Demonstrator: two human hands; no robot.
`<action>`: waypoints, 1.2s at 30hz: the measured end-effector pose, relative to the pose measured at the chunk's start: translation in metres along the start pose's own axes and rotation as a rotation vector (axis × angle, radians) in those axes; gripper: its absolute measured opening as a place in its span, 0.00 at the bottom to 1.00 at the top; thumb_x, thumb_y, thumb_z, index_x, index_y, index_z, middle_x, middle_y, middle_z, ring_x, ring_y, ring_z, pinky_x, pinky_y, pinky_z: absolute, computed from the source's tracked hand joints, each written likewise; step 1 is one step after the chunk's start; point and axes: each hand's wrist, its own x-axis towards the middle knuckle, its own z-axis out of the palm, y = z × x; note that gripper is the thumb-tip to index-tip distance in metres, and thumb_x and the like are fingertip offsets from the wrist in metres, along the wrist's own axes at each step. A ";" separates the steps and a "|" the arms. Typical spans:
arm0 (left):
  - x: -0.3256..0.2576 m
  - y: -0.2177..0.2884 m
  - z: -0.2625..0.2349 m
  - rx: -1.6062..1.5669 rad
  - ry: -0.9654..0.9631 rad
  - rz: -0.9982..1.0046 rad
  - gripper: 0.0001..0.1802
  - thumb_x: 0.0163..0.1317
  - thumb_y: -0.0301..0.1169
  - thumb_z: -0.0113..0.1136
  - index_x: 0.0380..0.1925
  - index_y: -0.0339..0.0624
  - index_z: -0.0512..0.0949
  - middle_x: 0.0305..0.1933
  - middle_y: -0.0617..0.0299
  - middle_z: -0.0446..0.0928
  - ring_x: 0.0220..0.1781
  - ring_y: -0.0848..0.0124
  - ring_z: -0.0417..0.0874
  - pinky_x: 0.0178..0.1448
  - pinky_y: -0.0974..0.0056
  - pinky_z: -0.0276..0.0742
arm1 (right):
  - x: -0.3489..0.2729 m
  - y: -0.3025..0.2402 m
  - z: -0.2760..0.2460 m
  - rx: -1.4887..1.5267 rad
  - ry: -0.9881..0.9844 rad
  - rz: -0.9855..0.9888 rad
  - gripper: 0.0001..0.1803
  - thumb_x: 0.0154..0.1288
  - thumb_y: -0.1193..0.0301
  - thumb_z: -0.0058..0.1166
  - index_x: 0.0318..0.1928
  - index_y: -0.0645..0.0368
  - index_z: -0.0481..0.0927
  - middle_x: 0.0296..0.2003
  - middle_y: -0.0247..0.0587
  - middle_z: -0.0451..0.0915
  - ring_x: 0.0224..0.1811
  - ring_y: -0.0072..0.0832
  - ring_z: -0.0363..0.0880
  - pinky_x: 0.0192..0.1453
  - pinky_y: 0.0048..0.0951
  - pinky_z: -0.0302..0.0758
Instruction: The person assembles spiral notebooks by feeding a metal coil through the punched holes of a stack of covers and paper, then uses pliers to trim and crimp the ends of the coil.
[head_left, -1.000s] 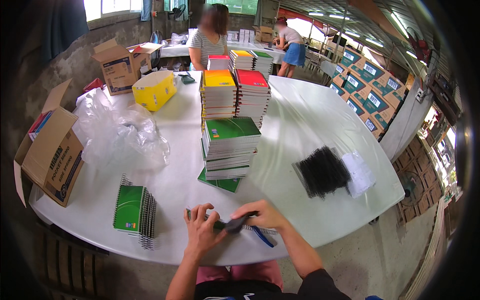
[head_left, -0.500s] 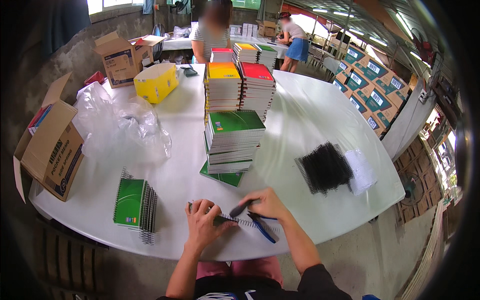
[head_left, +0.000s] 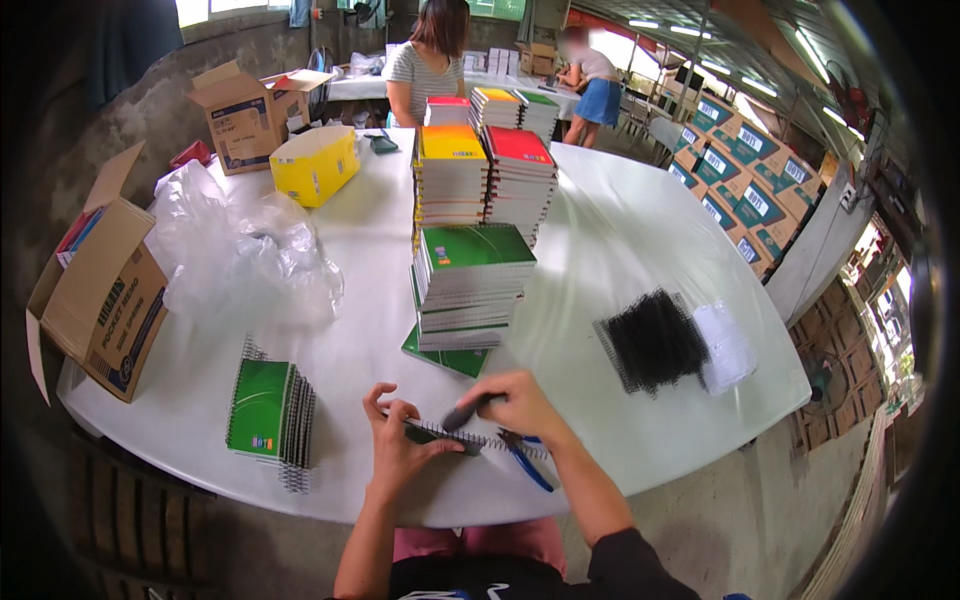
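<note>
In the lower middle of the frame, the left hand pinches a small green-covered notebook between thumb and fingers, tipped up on its edge, with a thin dark wire spiral along its upper side and running out past it to the right. The right hand has its fingers clenched around a dark grey, rounded tool, whose end is at the spiral (whether it presses on the wire or only sits just above, I cannot tell). Just below that hand, a pair of blue-handled pliers lies across the spiral's loose end.

At the lower left of the frame is a pile of green spiral-bound notebooks, all on a broad white table. Near the centre rises a taller stack of green-covered notebooks, with an orange-topped stack and a red-topped stack behind it. Right of centre, a heap of black wire coils is beside a white bundle. Crumpled clear plastic spreads at the left, between an open brown cardboard box and a yellow box.
</note>
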 end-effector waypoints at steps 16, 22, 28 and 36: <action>-0.007 -0.024 0.000 -0.143 -0.018 -0.104 0.57 0.15 0.46 0.86 0.43 0.38 0.54 0.45 0.57 0.57 0.44 0.66 0.65 0.49 0.64 0.68 | 0.020 -0.023 0.039 0.060 -0.105 -0.127 0.16 0.45 0.84 0.58 0.37 0.59 0.85 0.31 0.40 0.85 0.33 0.22 0.82 0.42 0.23 0.76; -0.003 -0.018 0.001 -0.247 -0.080 -0.121 0.57 0.16 0.48 0.85 0.43 0.39 0.54 0.44 0.58 0.57 0.45 0.67 0.64 0.51 0.64 0.67 | 0.025 -0.012 0.051 0.065 -0.050 -0.106 0.15 0.47 0.85 0.54 0.37 0.60 0.84 0.30 0.41 0.84 0.34 0.19 0.80 0.41 0.23 0.76; -0.007 -0.025 0.004 -0.375 -0.083 -0.165 0.38 0.44 0.36 0.77 0.41 0.41 0.54 0.44 0.57 0.59 0.46 0.68 0.62 0.53 0.67 0.63 | 0.004 0.013 0.000 -0.317 0.327 0.096 0.16 0.49 0.80 0.54 0.41 0.60 0.83 0.36 0.50 0.82 0.36 0.39 0.81 0.44 0.32 0.76; -0.005 0.022 -0.018 -0.672 0.228 -0.272 0.20 0.45 0.19 0.72 0.38 0.40 0.74 0.33 0.63 0.81 0.36 0.77 0.79 0.41 0.72 0.71 | -0.114 0.005 0.021 -0.786 0.401 0.266 0.30 0.60 0.58 0.55 0.62 0.49 0.68 0.60 0.50 0.64 0.62 0.50 0.61 0.64 0.54 0.56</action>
